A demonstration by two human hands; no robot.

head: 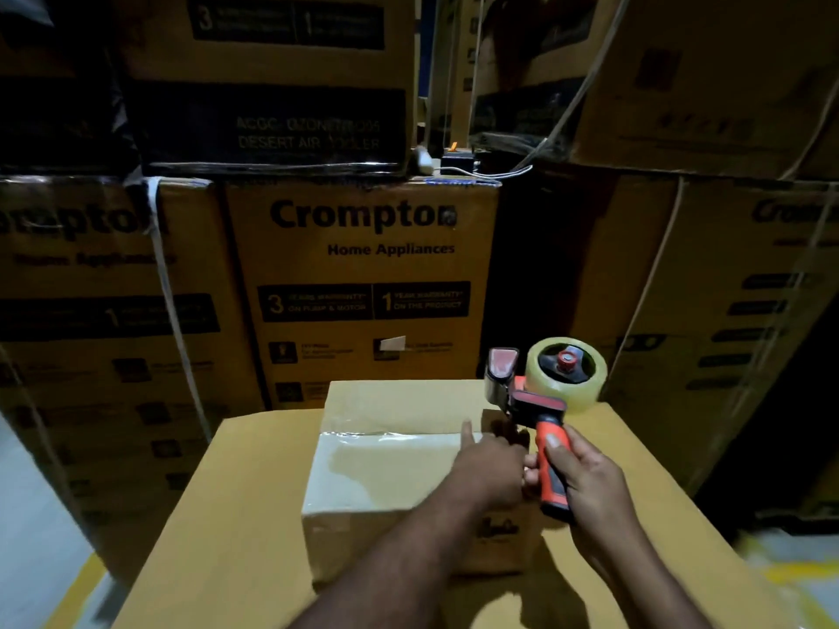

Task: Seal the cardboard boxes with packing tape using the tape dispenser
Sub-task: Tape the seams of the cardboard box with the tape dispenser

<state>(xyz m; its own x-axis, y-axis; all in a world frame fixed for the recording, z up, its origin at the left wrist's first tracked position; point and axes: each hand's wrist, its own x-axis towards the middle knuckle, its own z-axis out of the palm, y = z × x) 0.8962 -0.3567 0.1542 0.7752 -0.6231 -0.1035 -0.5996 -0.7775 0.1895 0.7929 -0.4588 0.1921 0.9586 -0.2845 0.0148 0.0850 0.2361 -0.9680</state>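
A small plain cardboard box (399, 465) lies on top of a larger plain carton (218, 537). A shiny strip of clear tape (390, 435) runs across the small box's top seam. My left hand (490, 465) rests on the right part of that top, a finger pointing along the tape. My right hand (585, 488) grips the orange and black handle of the tape dispenser (535, 401), held at the box's right edge. A roll of clear tape (567, 372) sits on the dispenser.
Stacked printed appliance cartons (363, 283) form a wall right behind the work carton and at both sides. A dark gap (535, 274) opens between stacks at right. Loose cables and a small device (454, 163) lie on a carton top. Grey floor with yellow marking (50, 537) shows at left.
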